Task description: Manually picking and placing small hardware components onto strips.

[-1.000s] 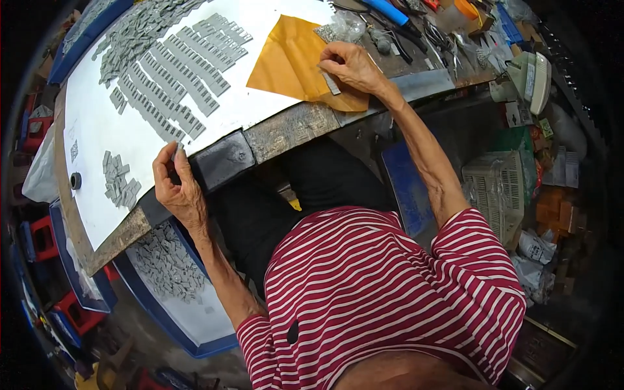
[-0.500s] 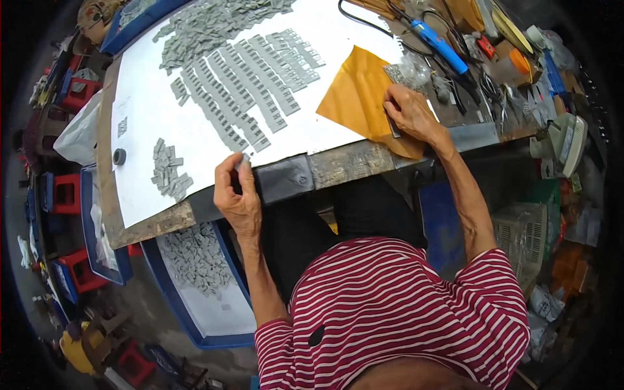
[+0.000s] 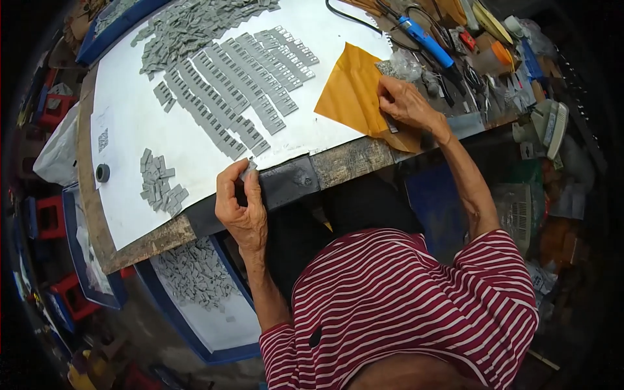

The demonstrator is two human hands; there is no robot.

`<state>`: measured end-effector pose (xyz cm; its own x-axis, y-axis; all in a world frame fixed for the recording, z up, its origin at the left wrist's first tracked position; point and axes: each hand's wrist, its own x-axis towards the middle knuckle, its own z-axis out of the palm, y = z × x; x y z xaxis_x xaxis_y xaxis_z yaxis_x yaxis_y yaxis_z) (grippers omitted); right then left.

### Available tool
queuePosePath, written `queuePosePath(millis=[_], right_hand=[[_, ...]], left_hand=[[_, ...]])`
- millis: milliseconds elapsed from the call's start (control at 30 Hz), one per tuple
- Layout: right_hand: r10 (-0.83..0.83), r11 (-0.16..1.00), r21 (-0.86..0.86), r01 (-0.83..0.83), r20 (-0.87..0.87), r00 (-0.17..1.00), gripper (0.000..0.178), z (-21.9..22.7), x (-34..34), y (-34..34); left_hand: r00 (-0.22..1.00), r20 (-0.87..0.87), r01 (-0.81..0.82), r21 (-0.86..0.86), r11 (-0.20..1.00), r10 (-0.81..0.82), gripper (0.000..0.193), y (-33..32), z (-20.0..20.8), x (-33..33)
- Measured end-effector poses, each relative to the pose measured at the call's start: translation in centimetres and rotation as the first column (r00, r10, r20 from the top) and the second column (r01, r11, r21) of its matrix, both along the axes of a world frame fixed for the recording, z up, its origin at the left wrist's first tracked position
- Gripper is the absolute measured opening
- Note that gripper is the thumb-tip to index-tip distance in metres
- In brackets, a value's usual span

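My left hand is at the table's front edge, thumb and forefinger pinching a small flat grey piece. Just beyond it are rows of similar grey pieces, lined up edge to edge with small metallic marks on them. My right hand is closed above a sheet of brown paper. A slim metal tool pokes out below its fingers; its kind is hard to make out. Near that hand, at the paper's far corner, lies a heap of tiny metallic parts.
A large pile of grey pieces and a smaller heap lie on the white sheet. A black ring rests at left. A blue electric screwdriver with a cord lies far right. Below the table stands a blue-rimmed tray.
The whole view has shifted a little, with the table now further left. Both hands keep nearly the same places and grips; the grey piece remains in my left fingers.
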<state>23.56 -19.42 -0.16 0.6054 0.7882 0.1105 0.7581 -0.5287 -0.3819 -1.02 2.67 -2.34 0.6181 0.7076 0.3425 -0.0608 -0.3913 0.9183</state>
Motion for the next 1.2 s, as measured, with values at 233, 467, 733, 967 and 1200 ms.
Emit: queuePosePath(millis=[233,467,733,967,1200], right_hand=[[-0.134,0.946,0.226,0.230,-0.373,0.918,0.015,-0.4,-0.3,0.6],[0.255,0.716,0.431,0.549,-0.894,0.369,0.010,0.2,-4.3,3.2],[0.286,0.702,0.409,0.584,-0.912,0.295,0.010,-0.5,-6.3,4.0],[0.309,0.694,0.360,0.624,-0.931,0.193,0.010,-0.8,-6.2,3.8],[0.322,0.687,0.318,0.654,-0.939,0.119,0.012,-1.5,-5.8,3.8]], left_hand=[[0.999,-0.003,0.040,-0.055,0.998,-0.040,0.013,-1.0,0.6,-0.4],[0.992,-0.003,0.122,-0.159,0.980,-0.124,0.016,-3.0,0.7,0.5],[0.970,-0.118,0.197,-0.147,0.969,-0.214,0.015,-5.0,2.0,3.7],[0.951,-0.147,0.246,-0.172,0.954,-0.271,0.015,-6.0,1.4,6.2],[0.941,-0.147,0.278,-0.177,0.944,-0.304,0.017,-5.9,0.3,7.3]])
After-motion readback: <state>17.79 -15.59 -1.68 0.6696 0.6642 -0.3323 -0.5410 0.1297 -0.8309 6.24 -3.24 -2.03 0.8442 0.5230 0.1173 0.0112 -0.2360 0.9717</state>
